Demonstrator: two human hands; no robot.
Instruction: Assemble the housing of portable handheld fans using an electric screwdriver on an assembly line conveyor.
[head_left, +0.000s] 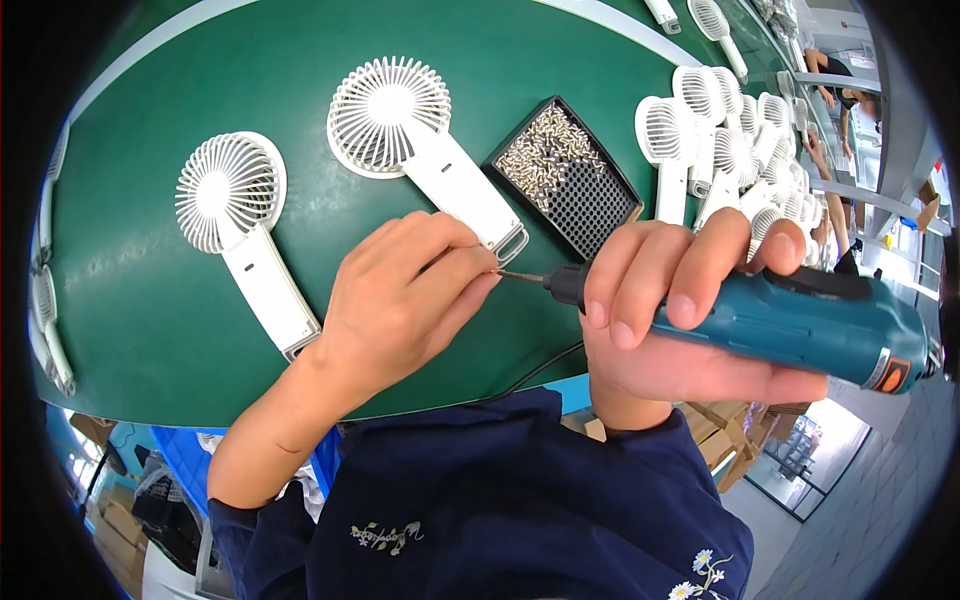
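My right hand [665,330] is wrapped round a teal electric screwdriver [790,325], which lies nearly level and points left. Its thin bit [522,276] reaches the fingertips of my left hand [405,295]. Thumb and forefinger there are pinched on what looks like a tiny screw at the bit's tip, mostly hidden. Just beyond my left hand, a white handheld fan [455,185] lies with its wire loop end towards the bit. Left of that hand rests a second white handheld fan [265,280], its round grille pointing away from me.
A black tray [592,210] of small metal screws sits tilted behind the screwdriver. Many white fans [735,150] are heaped at the right of the green table [520,60]. More fans [48,310] line the left edge. A dark cable [535,372] runs by the front edge.
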